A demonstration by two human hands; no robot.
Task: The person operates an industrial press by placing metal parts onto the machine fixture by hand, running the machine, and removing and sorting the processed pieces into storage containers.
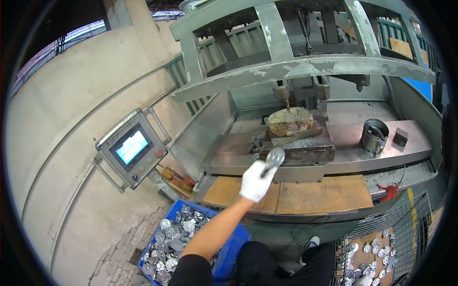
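Observation:
My left hand (pixel 256 182), in a white glove, reaches forward over the front of the machine bed. Its closed fingers grip a round metal casting (pixel 275 156), shiny silver and seen tilted. Just beyond it stands a round, pale, worn fixture block (pixel 291 121) on a dark metal base (pixel 305 148), under the machine's spindles. At the bottom edge, a bit of my right hand (pixel 363 280), also gloved white, shows over the wire basket (pixel 343 260) among round silver castings (pixel 376 250). Its fingers are too cut off to read.
A blue crate (pixel 231 252) full of castings sits at lower left. A control panel (pixel 131 147) with a lit screen stands left. Wooden boards (pixel 324 195) line the machine's front edge. A metal pot (pixel 374 136) and small dark block (pixel 400 137) rest right. A heavy frame (pixel 305 67) hangs overhead.

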